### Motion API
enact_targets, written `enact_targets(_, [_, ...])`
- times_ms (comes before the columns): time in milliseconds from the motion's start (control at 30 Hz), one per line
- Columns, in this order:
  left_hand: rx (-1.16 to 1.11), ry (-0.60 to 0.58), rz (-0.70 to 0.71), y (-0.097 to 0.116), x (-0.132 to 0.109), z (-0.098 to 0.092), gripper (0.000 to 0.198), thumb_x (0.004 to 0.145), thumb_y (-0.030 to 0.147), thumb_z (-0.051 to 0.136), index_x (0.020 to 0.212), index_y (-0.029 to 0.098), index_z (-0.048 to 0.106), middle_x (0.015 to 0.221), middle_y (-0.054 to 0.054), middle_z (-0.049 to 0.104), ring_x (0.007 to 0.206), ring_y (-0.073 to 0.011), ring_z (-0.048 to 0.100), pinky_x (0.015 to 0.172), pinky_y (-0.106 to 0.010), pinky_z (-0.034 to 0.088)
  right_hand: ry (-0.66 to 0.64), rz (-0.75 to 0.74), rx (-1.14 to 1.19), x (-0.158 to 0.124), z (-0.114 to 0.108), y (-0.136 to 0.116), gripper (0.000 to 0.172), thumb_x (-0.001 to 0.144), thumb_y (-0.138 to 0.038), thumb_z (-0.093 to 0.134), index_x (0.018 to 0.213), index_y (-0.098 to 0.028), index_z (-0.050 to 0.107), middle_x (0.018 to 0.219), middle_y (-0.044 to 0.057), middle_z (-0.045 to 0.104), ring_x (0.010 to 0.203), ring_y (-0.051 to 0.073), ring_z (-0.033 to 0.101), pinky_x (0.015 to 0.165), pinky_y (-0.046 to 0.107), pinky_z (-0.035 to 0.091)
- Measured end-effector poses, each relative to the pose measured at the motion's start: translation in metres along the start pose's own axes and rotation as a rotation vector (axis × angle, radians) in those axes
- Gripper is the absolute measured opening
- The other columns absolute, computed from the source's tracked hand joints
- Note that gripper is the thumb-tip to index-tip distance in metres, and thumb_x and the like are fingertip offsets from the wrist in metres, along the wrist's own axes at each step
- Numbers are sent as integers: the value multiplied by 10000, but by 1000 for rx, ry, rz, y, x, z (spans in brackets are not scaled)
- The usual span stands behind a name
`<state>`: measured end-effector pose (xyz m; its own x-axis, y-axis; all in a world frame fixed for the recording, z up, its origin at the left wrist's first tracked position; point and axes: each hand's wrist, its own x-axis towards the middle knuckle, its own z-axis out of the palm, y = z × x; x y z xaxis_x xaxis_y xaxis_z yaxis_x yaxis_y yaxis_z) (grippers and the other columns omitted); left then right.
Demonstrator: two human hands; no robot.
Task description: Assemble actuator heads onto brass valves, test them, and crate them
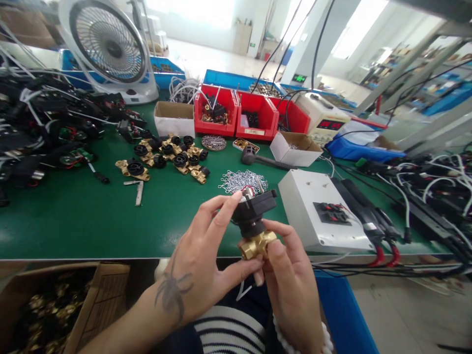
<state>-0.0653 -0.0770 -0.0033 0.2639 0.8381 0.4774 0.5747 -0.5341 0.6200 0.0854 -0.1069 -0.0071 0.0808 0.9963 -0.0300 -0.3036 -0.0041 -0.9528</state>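
Over the near edge of the green table [73, 226], we hold one black-topped brass valve [252, 229]: our left hand [201, 250] pinches its top and underside, our right hand [293, 278] pinches its brass end.

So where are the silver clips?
In the head view, the clips lie heaped mid-picture on the table, just beyond the held valve, left of the switch box.

The lone camera looks from this worker's head, forward and down, close over left hand [204, 246] and right hand [291, 270], across the green bench [73, 223] toward what seem distant shelves [437, 83].
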Motion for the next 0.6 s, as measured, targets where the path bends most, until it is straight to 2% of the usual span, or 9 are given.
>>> enact_targets(67, [6,72,19,3,-1,1,776,810,348,716,1463,179,333,1330,-111,509,1243,-212,517,1040,-319,494,-7,-78,-93,2,-4,1,229,947,-461,564,1087,-296,640,743,-24,646,569,87,551,525,200,454])
enact_targets(133, [-5,130,41,7,-2,3,759,764,323,739,1416,145,392,1240,-102,541,1147,-200,560,998,-306,523,50,-240,-220,8,-9,1,306,956,-520,508,1097,-301,668,947,23,671,797,143,623,684,265,516])
enact_targets(200, [-24,150,73,10,-3,4,754,732,316,754,1382,124,424,1189,-96,551,1088,-187,577,958,-281,543,111,-389,-277,17,-11,0,406,958,-586,435,1143,-306,665,1143,51,637,1025,199,605,864,341,508])
enact_targets(267, [-34,142,115,14,-4,6,770,717,324,759,1376,111,424,1175,-99,558,1061,-181,585,933,-262,553,98,-415,-218,25,-8,-4,467,960,-617,375,1191,-308,638,1213,66,612,1109,236,588,949,408,485])
enact_targets(367, [-29,150,165,19,-5,9,804,697,349,765,1379,102,418,1160,-109,571,1038,-196,596,900,-274,574,52,-314,-84,30,5,-11,484,955,-608,334,1110,-277,650,1167,93,620,1047,264,626,925,455,513])
enact_targets(500, [-41,197,196,25,-3,13,781,675,328,763,1350,112,435,1144,-126,595,1033,-248,609,853,-349,602,238,-278,-10,32,15,-19,437,934,-536,331,905,-242,654,977,111,610,886,272,644,780,454,563])
enact_targets(533, [-45,209,198,26,-3,14,772,671,321,759,1341,113,438,1134,-127,600,1023,-254,612,843,-360,606,245,-276,-21,34,15,-20,438,933,-527,316,875,-241,643,931,115,599,869,280,641,758,462,564])
enact_targets(600, [-46,218,189,26,-2,17,758,666,322,755,1324,108,444,1116,-126,603,993,-245,617,832,-359,608,171,-250,-88,36,11,-22,459,940,-529,268,858,-245,618,888,126,586,858,295,635,733,476,562])
